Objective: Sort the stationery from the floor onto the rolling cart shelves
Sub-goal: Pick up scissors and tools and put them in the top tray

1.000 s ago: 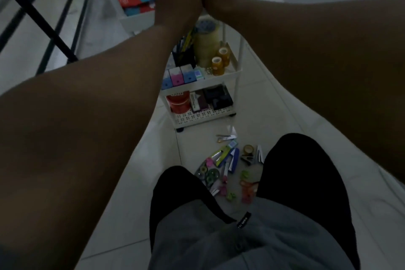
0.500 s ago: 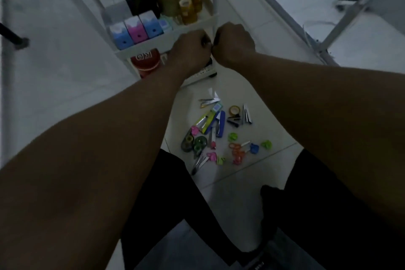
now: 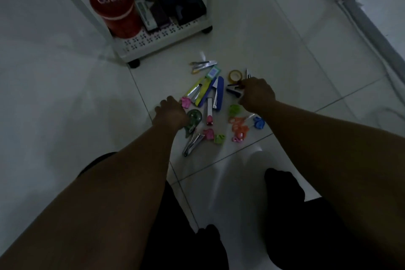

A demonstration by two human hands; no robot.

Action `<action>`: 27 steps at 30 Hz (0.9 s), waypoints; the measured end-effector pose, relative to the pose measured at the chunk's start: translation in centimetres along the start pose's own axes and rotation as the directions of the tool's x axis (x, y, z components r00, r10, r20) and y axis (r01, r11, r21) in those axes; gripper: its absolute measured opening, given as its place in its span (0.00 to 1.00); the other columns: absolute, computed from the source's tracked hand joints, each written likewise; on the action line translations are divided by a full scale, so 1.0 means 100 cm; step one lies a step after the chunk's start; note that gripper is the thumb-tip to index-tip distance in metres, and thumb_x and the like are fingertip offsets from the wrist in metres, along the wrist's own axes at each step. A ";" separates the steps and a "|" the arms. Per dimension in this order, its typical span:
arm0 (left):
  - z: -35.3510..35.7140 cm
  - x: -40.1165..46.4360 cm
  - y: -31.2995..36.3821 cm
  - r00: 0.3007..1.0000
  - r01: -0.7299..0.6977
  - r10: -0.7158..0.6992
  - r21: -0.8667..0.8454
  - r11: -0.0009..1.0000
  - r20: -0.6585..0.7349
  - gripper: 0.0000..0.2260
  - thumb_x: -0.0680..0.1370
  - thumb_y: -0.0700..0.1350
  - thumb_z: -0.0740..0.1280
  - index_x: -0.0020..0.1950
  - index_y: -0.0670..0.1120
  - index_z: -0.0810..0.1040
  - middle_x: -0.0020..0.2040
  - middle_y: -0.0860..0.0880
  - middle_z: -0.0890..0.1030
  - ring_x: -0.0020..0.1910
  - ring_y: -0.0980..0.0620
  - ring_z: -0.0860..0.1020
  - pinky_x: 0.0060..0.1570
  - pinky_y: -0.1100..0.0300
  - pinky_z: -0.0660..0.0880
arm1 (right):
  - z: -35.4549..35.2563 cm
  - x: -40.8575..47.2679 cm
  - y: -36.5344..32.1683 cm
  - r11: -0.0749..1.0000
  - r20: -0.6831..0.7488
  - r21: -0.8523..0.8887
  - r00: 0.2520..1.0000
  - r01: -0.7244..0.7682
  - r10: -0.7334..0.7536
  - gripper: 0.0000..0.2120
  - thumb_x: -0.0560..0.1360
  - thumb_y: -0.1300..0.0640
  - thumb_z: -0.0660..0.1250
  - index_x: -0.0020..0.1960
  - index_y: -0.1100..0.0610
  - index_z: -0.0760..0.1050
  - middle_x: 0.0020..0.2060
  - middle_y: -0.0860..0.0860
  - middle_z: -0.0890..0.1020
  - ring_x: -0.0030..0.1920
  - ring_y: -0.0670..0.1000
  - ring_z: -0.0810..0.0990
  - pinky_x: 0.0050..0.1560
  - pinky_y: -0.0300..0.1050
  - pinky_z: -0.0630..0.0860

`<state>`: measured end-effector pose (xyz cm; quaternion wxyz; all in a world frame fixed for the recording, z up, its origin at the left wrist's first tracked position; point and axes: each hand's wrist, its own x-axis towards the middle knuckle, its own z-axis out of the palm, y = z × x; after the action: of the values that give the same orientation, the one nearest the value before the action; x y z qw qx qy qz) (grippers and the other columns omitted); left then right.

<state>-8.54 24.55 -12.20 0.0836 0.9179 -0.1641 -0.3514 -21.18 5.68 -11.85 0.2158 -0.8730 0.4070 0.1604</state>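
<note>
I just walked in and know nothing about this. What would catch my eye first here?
Probably the bright scatter of small stationery on the pale floor tiles: a blue stapler, orange scissors and a little tape roll. Both hands reach into it, the right hand at a black clip on the far side, the left hand beside a green tape dispenser. Behind stands a white rolling cart with a red tin on its bottom shelf.

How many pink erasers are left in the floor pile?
3: one pink eraser by the left hand, one beside the metal stapler, and a small one below the orange scissors. Hands may hide more.
</note>
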 end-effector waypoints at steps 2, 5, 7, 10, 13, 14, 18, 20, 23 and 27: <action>0.016 -0.004 -0.012 0.999 0.043 -0.043 -0.021 0.999 0.019 0.41 0.68 0.50 0.77 0.71 0.39 0.57 0.68 0.38 0.65 0.67 0.37 0.65 0.65 0.45 0.67 | 0.015 0.001 0.006 1.000 0.005 -0.001 1.000 0.005 -0.005 0.19 0.74 0.62 0.66 0.64 0.60 0.73 0.60 0.61 0.74 0.60 0.61 0.74 0.53 0.50 0.74; 0.035 -0.011 -0.024 0.995 0.094 -0.091 -0.090 0.992 0.038 0.54 0.62 0.55 0.80 0.76 0.42 0.49 0.73 0.38 0.57 0.72 0.37 0.57 0.67 0.37 0.64 | 0.028 0.003 0.007 0.999 -0.068 -0.045 0.998 0.003 -0.006 0.21 0.76 0.61 0.64 0.68 0.58 0.67 0.62 0.60 0.69 0.60 0.62 0.71 0.53 0.54 0.73; 0.045 -0.014 -0.026 0.995 0.096 -0.094 -0.087 0.992 0.027 0.59 0.60 0.58 0.80 0.77 0.43 0.43 0.75 0.39 0.53 0.74 0.38 0.53 0.67 0.35 0.62 | 0.032 0.007 0.009 0.996 -0.099 -0.094 0.995 0.004 -0.013 0.24 0.76 0.61 0.63 0.71 0.57 0.64 0.64 0.60 0.66 0.61 0.62 0.69 0.53 0.56 0.72; 0.051 -0.013 -0.025 0.997 0.073 -0.073 -0.080 0.994 0.006 0.63 0.58 0.61 0.80 0.77 0.45 0.40 0.75 0.40 0.51 0.74 0.39 0.51 0.66 0.35 0.62 | 0.033 0.015 0.012 0.992 -0.079 -0.129 0.997 0.009 -0.020 0.28 0.76 0.60 0.64 0.73 0.56 0.59 0.68 0.59 0.63 0.64 0.62 0.67 0.56 0.56 0.70; 0.054 -0.010 -0.027 0.998 0.065 -0.065 -0.049 0.997 0.001 0.64 0.58 0.63 0.79 0.77 0.45 0.39 0.75 0.40 0.50 0.75 0.39 0.51 0.65 0.35 0.62 | 0.034 0.021 0.011 0.996 -0.098 -0.090 0.995 -0.014 0.005 0.29 0.76 0.58 0.64 0.74 0.57 0.58 0.67 0.59 0.65 0.64 0.62 0.67 0.56 0.56 0.70; 0.055 -0.008 -0.027 0.998 0.065 -0.065 -0.049 0.997 -0.006 0.63 0.59 0.63 0.79 0.78 0.46 0.39 0.75 0.40 0.51 0.75 0.39 0.51 0.66 0.36 0.62 | 0.035 0.023 0.010 0.997 -0.127 -0.077 0.992 -0.015 0.005 0.29 0.75 0.57 0.65 0.73 0.57 0.59 0.66 0.59 0.66 0.63 0.62 0.67 0.56 0.56 0.70; 0.055 -0.002 -0.028 0.997 0.027 -0.036 -0.114 0.993 -0.071 0.49 0.64 0.60 0.77 0.75 0.44 0.54 0.70 0.39 0.59 0.71 0.38 0.59 0.64 0.40 0.67 | 0.035 0.027 0.007 0.982 -0.071 -0.178 0.994 0.066 -0.080 0.30 0.75 0.56 0.67 0.73 0.54 0.59 0.67 0.59 0.66 0.64 0.62 0.66 0.59 0.58 0.69; 0.056 -0.001 -0.028 0.993 -0.006 -0.010 -0.136 0.991 -0.117 0.41 0.65 0.57 0.77 0.69 0.42 0.61 0.66 0.38 0.64 0.67 0.37 0.64 0.60 0.43 0.70 | 0.036 0.025 0.005 0.973 -0.062 -0.219 0.994 0.077 -0.092 0.25 0.76 0.58 0.63 0.72 0.56 0.61 0.66 0.61 0.67 0.64 0.62 0.67 0.60 0.57 0.68; 0.057 -0.001 -0.026 0.993 0.011 -0.026 -0.124 0.992 -0.117 0.40 0.66 0.57 0.76 0.67 0.40 0.62 0.65 0.39 0.65 0.65 0.38 0.65 0.59 0.45 0.71 | 0.042 0.017 0.003 0.970 -0.063 -0.240 0.996 0.047 -0.064 0.21 0.76 0.58 0.62 0.68 0.58 0.64 0.63 0.62 0.69 0.62 0.62 0.69 0.58 0.56 0.69; 0.060 0.001 -0.018 0.993 0.018 -0.043 -0.218 0.976 -0.113 0.37 0.65 0.55 0.76 0.65 0.42 0.61 0.62 0.41 0.69 0.62 0.39 0.69 0.56 0.43 0.73 | 0.053 0.007 -0.002 0.999 0.087 -0.019 0.995 -0.049 0.051 0.27 0.70 0.54 0.70 0.64 0.60 0.64 0.62 0.60 0.70 0.62 0.61 0.71 0.58 0.57 0.73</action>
<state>-12.05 25.93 -17.16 0.1870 0.9248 -0.1056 -0.3142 -21.12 8.06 -16.59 0.2218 -0.8565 0.4175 0.2071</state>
